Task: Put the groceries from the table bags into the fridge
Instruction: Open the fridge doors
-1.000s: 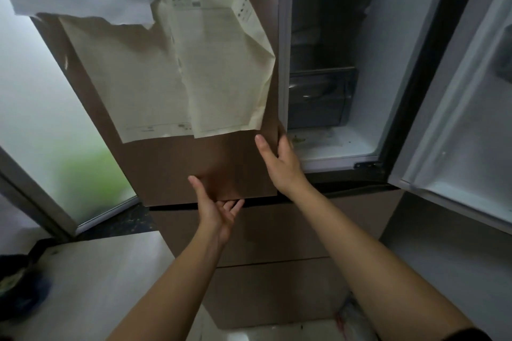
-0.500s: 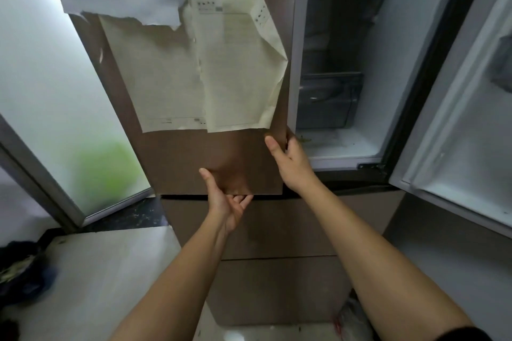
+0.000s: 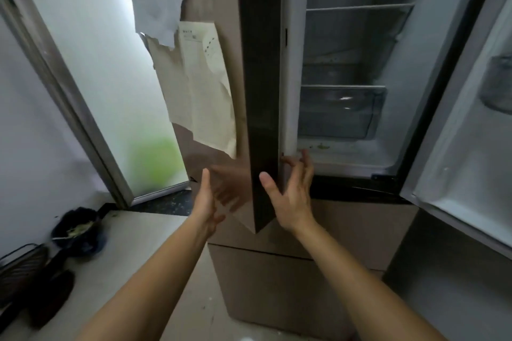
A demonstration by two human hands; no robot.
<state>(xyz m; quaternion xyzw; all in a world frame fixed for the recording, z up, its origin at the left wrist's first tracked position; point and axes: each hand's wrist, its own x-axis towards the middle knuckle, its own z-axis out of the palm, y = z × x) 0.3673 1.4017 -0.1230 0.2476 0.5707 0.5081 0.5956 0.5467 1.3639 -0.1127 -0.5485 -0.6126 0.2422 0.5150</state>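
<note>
The fridge's left door [image 3: 260,91] stands swung out toward me, its dark edge facing the camera. My right hand [image 3: 291,196] straddles that edge near the bottom, thumb on the dark edge and spread fingers on the inner side. My left hand [image 3: 206,202] is open, palm toward the brown door front, and blurred. The right door [image 3: 457,147] hangs wide open. Inside I see a glass shelf [image 3: 360,7] and a clear crisper drawer [image 3: 340,111], both bare. No groceries or bags are in view.
Yellowed papers [image 3: 199,86] hang on the left door front. A pale counter [image 3: 138,243] at lower left carries a dark bowl [image 3: 77,230] and a wire rack [image 3: 22,266]. Brown fridge drawers [image 3: 277,279] sit below. A grey container [image 3: 496,88] rests in the right door.
The left fridge door has swung from shut to partly open toward me. My right hand moved round its edge, and my left hand came off the door's lower edge.
</note>
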